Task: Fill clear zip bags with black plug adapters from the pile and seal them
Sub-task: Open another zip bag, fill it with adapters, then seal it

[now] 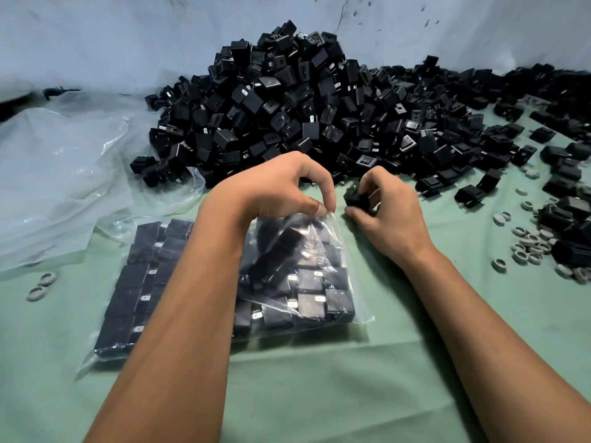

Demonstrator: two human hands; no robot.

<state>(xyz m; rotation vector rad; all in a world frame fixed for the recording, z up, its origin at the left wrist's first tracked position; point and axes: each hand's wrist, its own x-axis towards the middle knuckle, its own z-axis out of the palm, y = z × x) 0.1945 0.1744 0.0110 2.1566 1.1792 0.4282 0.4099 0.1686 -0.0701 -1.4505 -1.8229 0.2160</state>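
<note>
A clear plastic zip bag (307, 276) of black plug adapters lies on the green desk (319, 378), mouth toward the pile (303, 100). Left hand (281, 187) pinches its rim; right hand (383, 206) grips a black plug adapter (356, 198) just beside.

text: none legible | adapters (287, 100), bags (307, 282): no readable markings

The left hand (281, 187) pinches the top edge of a clear bag (307, 276) half full of black adapters on the green worktop (319, 394). At three o'clock of it, the right hand (380, 212) grips one adapter (356, 198). The pile (303, 107) rises at twelve o'clock.
</note>
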